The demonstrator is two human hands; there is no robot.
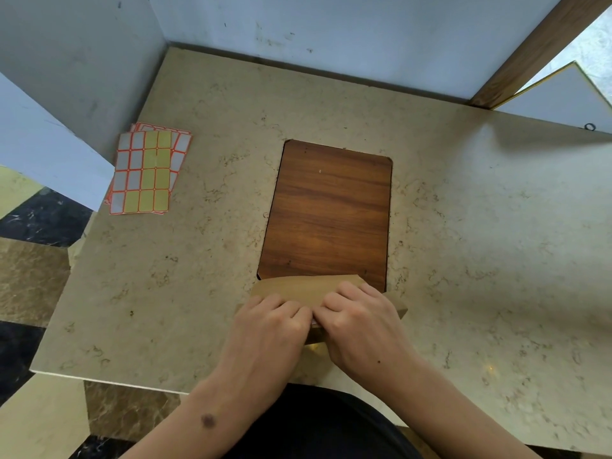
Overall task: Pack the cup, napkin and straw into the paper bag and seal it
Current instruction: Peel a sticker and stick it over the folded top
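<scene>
A brown paper bag stands at the near edge of the beige stone table, its top folded over. My left hand and my right hand meet at the middle of the fold, fingers curled over the paper and pinching it. A sliver of something white shows between my fingertips; I cannot tell what it is. The cup, napkin and straw are not visible.
A stack of label sticker sheets, with yellow and white labels in orange frames, lies at the table's far left. A wooden inlay panel is set into the table just beyond the bag. White walls close the back and left.
</scene>
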